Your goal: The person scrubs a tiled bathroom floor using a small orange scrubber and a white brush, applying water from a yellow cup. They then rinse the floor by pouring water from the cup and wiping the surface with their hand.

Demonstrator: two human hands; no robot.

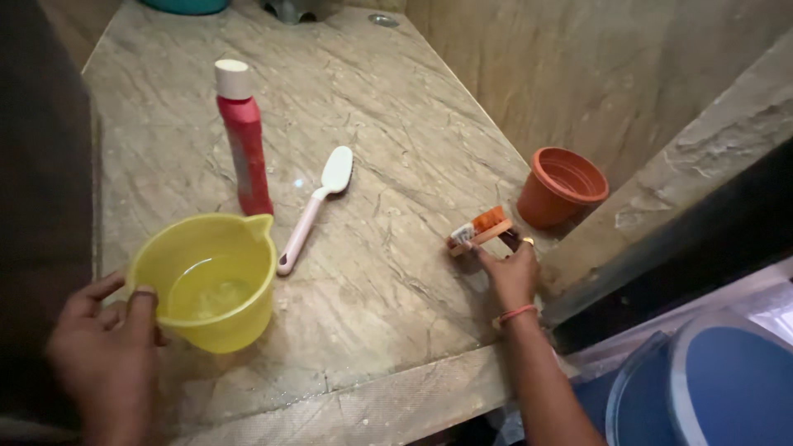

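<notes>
My left hand point(103, 351) grips the handle side of a yellow plastic jug point(211, 277) that stands on the marble slab point(388, 140) with a little water in it. My right hand point(512, 277), with a red thread at the wrist, holds a small wooden scrub brush with orange bristles point(481, 227) against the slab near its right edge. A long white-and-pink brush point(318, 202) lies loose in the middle of the slab. An upright red bottle with a white cap point(244, 140) stands behind the jug.
A terracotta pot point(562, 186) sits at the slab's right corner by the wall. A blue bucket with a lid point(710, 388) stands below at the lower right. A stone ledge runs along the right. A teal container point(186, 5) is at the far edge.
</notes>
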